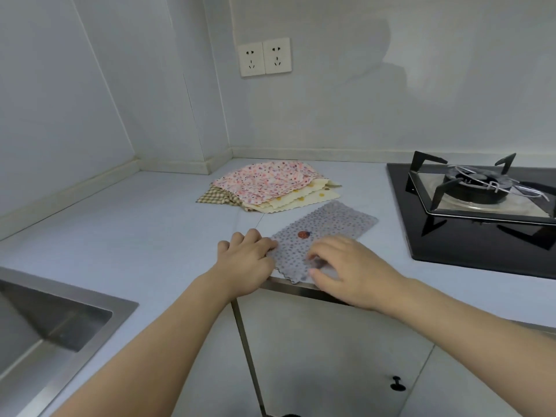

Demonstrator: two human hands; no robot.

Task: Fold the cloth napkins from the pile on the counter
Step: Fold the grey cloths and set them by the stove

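A grey cloth napkin with small dots and zigzag-cut edges [325, 239] lies flat on the pale blue-grey bench [135, 224], a little below the middle of the frame, its near corner reaching the bench's front edge. It looks folded into a long rectangle running toward the upper right, with one red-brown spot showing near its middle.

The left hand [249, 260] rests on the bench at the napkin's left edge, fingers curled, fingertips pressing down on the cloth's border (whether it pinches the cloth or only presses, I cannot tell). The right hand [346, 266] lies on top of the near end of the napkin, fingers bent and loosely spread, tips touching the fabric; it does not appear to grip anything.

Just beyond the grey napkin, toward the centre of the frame, sits the pile of unfolded cloth napkins [270, 185]: a pink floral one on top, cream ones with yellow dots under it, and a brown checked one peeking out at the left.

At the right edge stands a black glass gas hob with a burner and pan supports [475, 203]. A steel sink [45, 326] fills the lower left corner. Two white wall sockets [264, 57] sit on the tiled wall above the pile.
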